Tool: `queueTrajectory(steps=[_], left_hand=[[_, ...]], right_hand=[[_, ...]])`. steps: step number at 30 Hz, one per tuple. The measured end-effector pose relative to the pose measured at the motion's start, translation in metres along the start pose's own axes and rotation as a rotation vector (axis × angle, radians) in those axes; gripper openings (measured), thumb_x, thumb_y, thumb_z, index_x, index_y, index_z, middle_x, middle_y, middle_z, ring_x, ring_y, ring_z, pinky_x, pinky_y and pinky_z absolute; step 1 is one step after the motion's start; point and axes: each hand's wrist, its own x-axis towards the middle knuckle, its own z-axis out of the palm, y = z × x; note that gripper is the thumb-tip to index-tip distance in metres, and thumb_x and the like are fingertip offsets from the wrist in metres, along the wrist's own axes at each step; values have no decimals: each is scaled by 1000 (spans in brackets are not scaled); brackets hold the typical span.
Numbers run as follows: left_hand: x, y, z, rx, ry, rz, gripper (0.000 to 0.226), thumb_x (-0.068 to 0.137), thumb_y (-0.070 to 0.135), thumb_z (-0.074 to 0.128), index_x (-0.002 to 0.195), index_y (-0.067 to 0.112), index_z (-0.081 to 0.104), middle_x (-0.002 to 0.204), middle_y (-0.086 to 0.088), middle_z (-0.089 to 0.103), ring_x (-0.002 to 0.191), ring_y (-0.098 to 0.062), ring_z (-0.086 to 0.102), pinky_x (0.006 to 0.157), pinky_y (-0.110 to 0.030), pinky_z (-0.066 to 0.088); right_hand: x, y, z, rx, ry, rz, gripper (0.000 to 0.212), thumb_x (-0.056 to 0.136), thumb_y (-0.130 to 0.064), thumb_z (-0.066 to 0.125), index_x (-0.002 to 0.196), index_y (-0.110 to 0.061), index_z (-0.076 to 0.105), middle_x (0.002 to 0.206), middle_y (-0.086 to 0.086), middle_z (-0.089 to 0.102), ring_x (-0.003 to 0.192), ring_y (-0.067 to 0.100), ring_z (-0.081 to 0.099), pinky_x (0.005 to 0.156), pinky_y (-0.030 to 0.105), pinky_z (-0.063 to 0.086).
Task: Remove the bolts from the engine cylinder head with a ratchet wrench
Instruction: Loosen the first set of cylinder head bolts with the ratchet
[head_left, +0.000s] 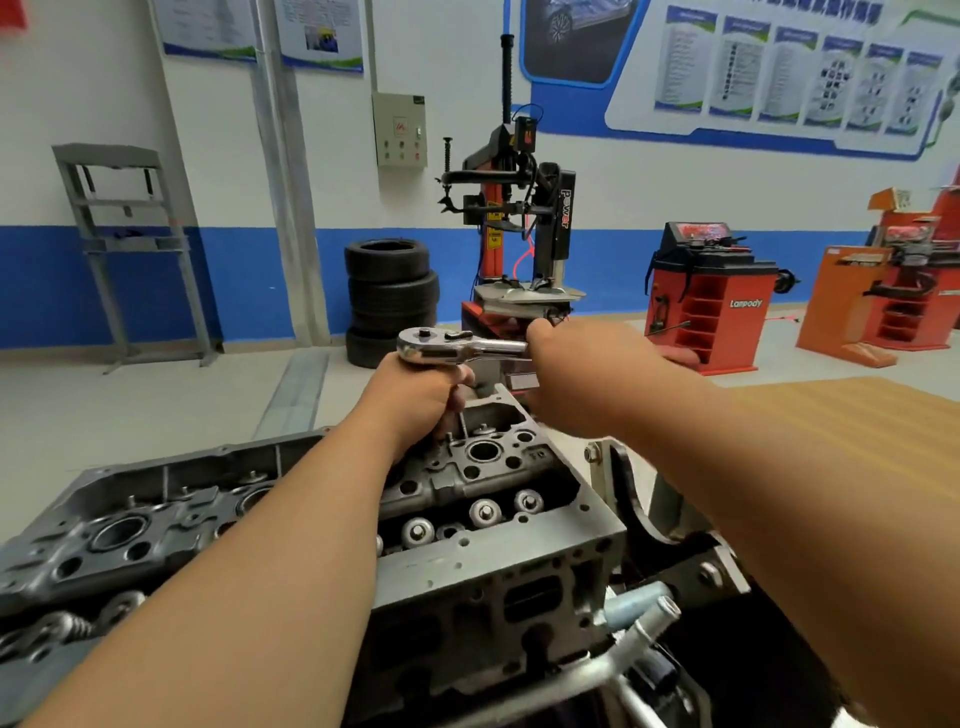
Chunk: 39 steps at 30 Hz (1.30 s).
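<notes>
A grey engine cylinder head (498, 566) sits on a stand in front of me, with valve springs and bolt holes showing on top. A chrome ratchet wrench (457, 347) stands over its far end on a thin extension bar (461, 423) that runs down into the head. My left hand (415, 400) grips the extension just under the ratchet's round head. My right hand (566, 371) grips the wrench handle, which points right and is mostly hidden in my fist. The bolt under the extension is hidden.
A metal stand frame (680, 566) with pipes holds the head at the right. A wooden table (852, 400) lies beyond my right arm. Farther back stand a stack of tyres (389, 291), a tyre changer (519, 218) and red wheel balancers (711, 296).
</notes>
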Motion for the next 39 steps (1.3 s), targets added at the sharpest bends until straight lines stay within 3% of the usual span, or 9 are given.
queueTrajectory(steps=[3, 8, 11, 13, 17, 21, 30, 34, 39], left_hand=[[-5, 0, 3, 176, 155, 101, 25, 90, 13, 59, 66, 18, 56, 50, 5, 51, 47, -13, 48, 46, -23, 39], [-4, 4, 1, 221, 211, 93, 15, 96, 13, 43, 88, 14, 55, 101, -9, 64, 83, -22, 55, 62, -24, 41], [0, 0, 2, 135, 213, 142, 21, 90, 15, 57, 71, 24, 56, 81, -2, 66, 65, -12, 53, 60, -23, 37], [5, -2, 1, 86, 181, 150, 19, 83, 18, 69, 73, 32, 63, 81, 14, 65, 77, -2, 56, 73, -25, 41], [8, 0, -2, -1, 40, 63, 10, 82, 21, 66, 74, 20, 73, 73, 3, 73, 78, -18, 68, 76, -31, 52], [8, -2, -7, -2, -46, -41, 22, 83, 32, 63, 73, 13, 69, 56, -4, 63, 50, -18, 61, 51, -25, 47], [5, 2, 5, 114, 162, -22, 25, 89, 23, 59, 65, 14, 59, 46, -2, 48, 47, -23, 43, 54, -34, 37], [-1, 6, 9, 370, 223, 43, 22, 92, 17, 50, 71, 15, 56, 71, -12, 61, 70, -30, 54, 64, -32, 39], [-17, 14, 9, 553, 292, 84, 28, 104, 16, 28, 116, 11, 53, 124, -9, 59, 110, -24, 55, 76, -26, 34]], right_hand=[[-65, -34, -10, -54, 95, -34, 34, 88, -17, 45, 119, -9, 32, 94, 9, 42, 76, 24, 38, 58, 35, 30], [-58, -69, -21, 60, 17, 10, 33, 91, -10, 40, 122, -2, 35, 105, 17, 51, 90, 33, 53, 71, 42, 48], [-20, -35, -17, 98, -14, 55, 9, 85, -16, 51, 83, -14, 43, 70, 3, 50, 58, 22, 47, 47, 29, 34], [16, -14, -9, 114, -22, 89, 20, 86, -27, 53, 70, -17, 45, 67, 1, 51, 57, 18, 48, 49, 26, 36], [93, -21, 7, 211, -135, 14, 17, 89, -22, 53, 77, -12, 49, 75, 4, 50, 70, 19, 51, 63, 32, 42], [120, -29, 10, 251, -175, -83, 22, 91, -24, 55, 73, -14, 50, 75, 4, 51, 69, 19, 49, 61, 30, 36], [54, -12, 4, 164, -51, 82, 15, 87, -22, 53, 76, -14, 48, 75, 1, 53, 74, 22, 53, 78, 42, 44], [-21, -30, -7, 91, 58, 133, 31, 86, -18, 50, 116, -14, 43, 97, 7, 57, 89, 29, 53, 70, 40, 33], [-59, -75, -14, 18, 7, 87, 45, 94, -16, 43, 132, 0, 26, 119, 20, 45, 105, 34, 46, 84, 48, 46]])
